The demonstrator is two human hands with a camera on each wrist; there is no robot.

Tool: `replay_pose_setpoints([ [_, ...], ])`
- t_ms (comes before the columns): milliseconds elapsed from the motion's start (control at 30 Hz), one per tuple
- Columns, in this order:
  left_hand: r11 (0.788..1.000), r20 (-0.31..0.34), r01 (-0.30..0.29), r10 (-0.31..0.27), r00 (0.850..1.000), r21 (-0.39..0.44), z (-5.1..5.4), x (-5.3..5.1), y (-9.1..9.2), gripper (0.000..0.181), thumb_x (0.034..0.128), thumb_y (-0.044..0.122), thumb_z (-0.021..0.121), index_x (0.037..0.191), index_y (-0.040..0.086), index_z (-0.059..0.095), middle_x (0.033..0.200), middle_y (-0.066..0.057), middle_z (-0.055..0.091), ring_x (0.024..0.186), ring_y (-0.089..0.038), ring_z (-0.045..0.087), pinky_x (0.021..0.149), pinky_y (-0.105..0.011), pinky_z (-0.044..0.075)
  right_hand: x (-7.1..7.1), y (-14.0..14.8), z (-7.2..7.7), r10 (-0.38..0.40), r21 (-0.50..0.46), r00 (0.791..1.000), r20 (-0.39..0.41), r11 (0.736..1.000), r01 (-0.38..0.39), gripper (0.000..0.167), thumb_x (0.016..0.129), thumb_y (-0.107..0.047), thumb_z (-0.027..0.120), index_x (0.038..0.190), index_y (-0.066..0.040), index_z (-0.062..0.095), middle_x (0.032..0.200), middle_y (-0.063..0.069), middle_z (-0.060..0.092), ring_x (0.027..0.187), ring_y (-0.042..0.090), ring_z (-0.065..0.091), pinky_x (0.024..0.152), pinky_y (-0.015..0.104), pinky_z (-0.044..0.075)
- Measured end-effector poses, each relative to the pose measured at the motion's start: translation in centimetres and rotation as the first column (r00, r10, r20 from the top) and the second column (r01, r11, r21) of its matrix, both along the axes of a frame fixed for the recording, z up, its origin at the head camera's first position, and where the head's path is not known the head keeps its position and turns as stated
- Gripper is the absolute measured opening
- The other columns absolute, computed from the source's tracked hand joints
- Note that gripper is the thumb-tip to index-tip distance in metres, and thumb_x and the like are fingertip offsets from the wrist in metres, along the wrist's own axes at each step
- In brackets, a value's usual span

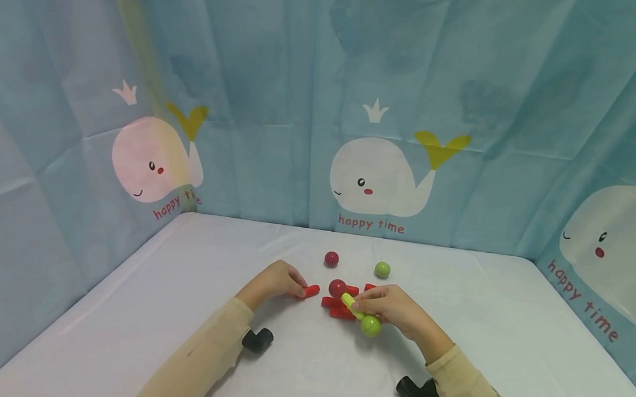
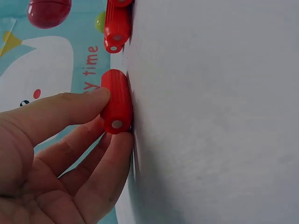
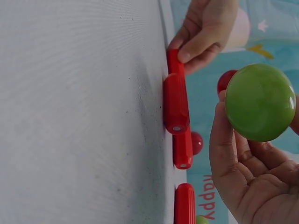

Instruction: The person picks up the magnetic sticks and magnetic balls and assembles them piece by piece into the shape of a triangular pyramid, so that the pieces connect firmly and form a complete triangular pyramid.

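Observation:
My left hand (image 1: pixel 278 282) pinches a red magnetic stick (image 2: pixel 117 112) between thumb and fingers, low at the white table's surface. A pale metal dot shows on the stick's near end. To the right, my right hand (image 1: pixel 398 309) holds a yellow-green stick (image 1: pixel 350 303) with thumb and fingers. A green ball (image 3: pixel 259 102) sits at that stick's near end, and a red ball (image 1: pixel 337 288) at its far end. Just under and beyond this piece lie several red sticks (image 1: pixel 340 312) in a loose cluster. In the right wrist view the green ball hides the yellow-green stick.
A loose dark red ball (image 1: pixel 331 258) and a loose green ball (image 1: pixel 382 269) rest farther back on the white table (image 1: pixel 200 264). A blue curtain (image 1: pixel 277 162) printed with whales stands behind and at the sides. Black bent pieces (image 1: pixel 257 340) stick out beside both sleeves.

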State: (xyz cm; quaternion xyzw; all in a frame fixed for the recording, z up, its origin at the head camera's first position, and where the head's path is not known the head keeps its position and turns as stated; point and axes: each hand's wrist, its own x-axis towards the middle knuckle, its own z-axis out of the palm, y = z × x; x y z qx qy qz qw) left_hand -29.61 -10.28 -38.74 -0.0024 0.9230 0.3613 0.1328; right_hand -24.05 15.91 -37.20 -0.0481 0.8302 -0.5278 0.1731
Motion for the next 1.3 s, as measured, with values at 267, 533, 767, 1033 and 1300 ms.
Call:
replay_pose_setpoints([
  [267,1.0,-0.03,0.029,-0.029,0.999,0.001,-0.1,1.0,-0.7,0.012,0.0777,0.014,0.082,0.089,0.013,0.079,0.085,-0.001,0.071,0.079,-0.016,0.057,0.068,-0.026,0.047,0.2,0.0,0.0,0.008,-0.008,1.0,0.002,1.0,-0.008,0.032,0.086,-0.027,0.075,0.106,-0.001,0.074,0.098,0.006,0.07,0.088,0.017,0.059,0.07,0.025,0.051],
  [533,0.998,-0.02,0.056,-0.056,0.998,0.007,-0.1,1.5,-0.8,0.013,0.0784,0.015,0.082,0.09,0.013,0.077,0.082,0.0,0.069,0.074,-0.016,0.057,0.066,-0.025,0.047,0.2,0.2,0.0,0.018,0.005,1.0,-0.008,1.0,-0.018,0.031,0.087,-0.026,0.074,0.106,-0.002,0.074,0.095,0.005,0.07,0.086,0.017,0.057,0.07,0.025,0.049],
  [767,0.998,-0.014,0.068,-0.068,0.998,0.008,0.0,1.2,-0.9,0.013,0.0794,0.017,0.081,0.092,0.015,0.077,0.084,0.0,0.068,0.076,-0.015,0.058,0.067,-0.026,0.047,0.0,0.2,0.0,0.012,-0.004,1.0,-0.007,1.0,-0.012,0.032,0.087,-0.027,0.075,0.106,-0.001,0.073,0.096,0.005,0.07,0.086,0.016,0.058,0.07,0.025,0.05],
  [1033,0.994,0.063,0.055,-0.06,0.996,0.09,0.6,1.2,-1.8,0.017,0.0817,0.022,0.076,0.098,0.018,0.076,0.091,0.001,0.07,0.087,-0.018,0.061,0.076,-0.031,0.049,-0.2,-0.1,0.1,0.017,0.003,1.0,-0.011,1.0,-0.017,0.031,0.087,-0.028,0.075,0.105,-0.002,0.074,0.096,0.004,0.069,0.085,0.016,0.057,0.07,0.025,0.05],
  [1300,0.988,0.08,0.043,-0.055,0.995,0.145,1.0,1.5,-1.7,0.02,0.0811,0.024,0.078,0.099,0.016,0.075,0.094,-0.002,0.07,0.09,-0.019,0.061,0.078,-0.034,0.049,-0.1,-0.2,-0.2,-0.002,0.0,1.0,-0.002,1.0,0.002,0.029,0.086,-0.027,0.075,0.102,-0.003,0.074,0.09,0.003,0.069,0.082,0.015,0.057,0.068,0.025,0.049],
])
